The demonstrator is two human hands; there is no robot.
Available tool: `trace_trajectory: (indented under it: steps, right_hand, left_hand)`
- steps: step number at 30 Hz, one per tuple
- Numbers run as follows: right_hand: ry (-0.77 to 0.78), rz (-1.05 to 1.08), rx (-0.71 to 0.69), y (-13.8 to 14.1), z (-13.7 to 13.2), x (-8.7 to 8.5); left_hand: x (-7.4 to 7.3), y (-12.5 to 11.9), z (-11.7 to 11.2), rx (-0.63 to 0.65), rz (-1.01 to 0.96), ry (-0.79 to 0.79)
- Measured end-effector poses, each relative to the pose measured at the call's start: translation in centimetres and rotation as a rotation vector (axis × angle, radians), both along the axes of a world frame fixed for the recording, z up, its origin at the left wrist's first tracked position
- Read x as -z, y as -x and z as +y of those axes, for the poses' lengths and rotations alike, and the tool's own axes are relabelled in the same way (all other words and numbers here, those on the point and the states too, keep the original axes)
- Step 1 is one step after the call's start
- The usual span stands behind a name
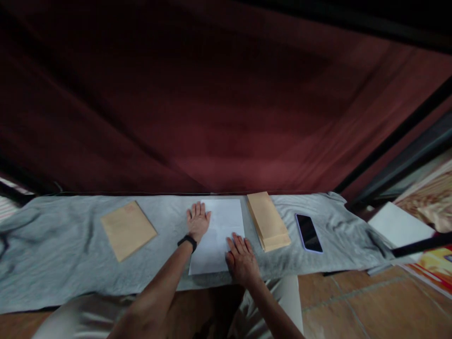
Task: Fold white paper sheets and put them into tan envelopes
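A white sheet of paper lies on the grey cloth between my two hands. My left hand, with a dark band on the wrist, rests flat on its upper left edge, fingers spread. Over the lower right edge lies my right hand, palm down with fingers stretched out. Just right of the paper is a stack of brown envelopes. Farther left, a brown envelope lies at a slant on the cloth.
A phone with a pale purple edge lies right of the envelope stack. The grey cloth covers the long, narrow surface. A dark red panel rises behind it. At far right are white sheets and a colourful printed item.
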State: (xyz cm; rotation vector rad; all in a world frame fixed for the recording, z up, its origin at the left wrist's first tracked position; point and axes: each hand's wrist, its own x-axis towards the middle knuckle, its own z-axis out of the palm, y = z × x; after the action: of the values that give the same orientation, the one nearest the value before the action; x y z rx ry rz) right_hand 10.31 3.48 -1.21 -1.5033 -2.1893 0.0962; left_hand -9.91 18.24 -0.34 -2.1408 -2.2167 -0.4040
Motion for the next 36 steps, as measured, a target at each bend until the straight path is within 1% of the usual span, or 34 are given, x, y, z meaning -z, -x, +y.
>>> trace_trajectory:
  steps: [1,2,5,6,8,11,15,17,19,21,24,28,30,32,36]
  right_hand:
    - [0.007,-0.002,0.001,0.0,0.0,-0.1]
    - [0.014,-0.004,0.002,0.0,0.0,-0.2]
    - [0.028,-0.005,0.003,0.0,0.1,-0.2]
    - [0.030,-0.003,0.002,0.0,0.1,-0.2]
    - [0.033,0.003,0.002,0.0,0.2,-0.2]
    - [0.032,0.008,0.001,0.0,0.3,-0.3]
    - [0.034,0.020,-0.012,-0.1,0.1,-0.3]
    - [0.048,0.034,-0.003,-0.3,0.1,-0.2]
    - [0.072,0.059,0.010,-0.3,0.4,-0.2]
    - [0.090,0.097,0.037,-0.1,1.1,-0.2]
    - [0.079,0.139,0.099,1.1,3.3,-0.3]
    - [0.041,0.105,0.024,3.7,6.5,0.0]
    - [0.034,0.073,0.011,4.3,7.7,0.3]
    - [0.026,0.057,0.034,4.1,8.4,0.7]
    - [0.025,0.029,0.129,2.2,9.1,1.1]
  left_hand:
    - [0.1,-0.3,-0.1,0.016,0.003,-0.021]
    - [0.3,-0.8,-0.5,0.067,0.006,-0.039]
    - [0.8,-3.2,-1.9,0.314,0.011,-0.040]
    - [1.0,-4.0,-2.3,0.366,0.009,-0.031]
    - [1.1,-5.2,-2.7,0.402,-0.002,-0.021]
    - [1.0,-5.5,-2.1,0.350,-0.016,-0.019]
    - [0.7,-4.0,-1.1,0.243,0.004,-0.021]
    - [0.8,-3.1,-1.5,0.207,0.025,-0.026]
    - [1.1,-2.2,-2.5,0.186,0.047,-0.028]
    - [1.2,-1.5,-3.8,0.190,0.069,-0.032]
    - [1.1,-1.1,-5.2,0.209,0.081,-0.037]
    - [0.7,-1.2,-5.6,0.208,0.073,-0.036]
    - [0.8,-1.2,-5.5,0.208,0.072,-0.036]
    - [1.1,-1.1,-5.3,0.206,0.074,-0.040]
    - [1.5,-1.0,-5.3,0.201,0.083,-0.039]
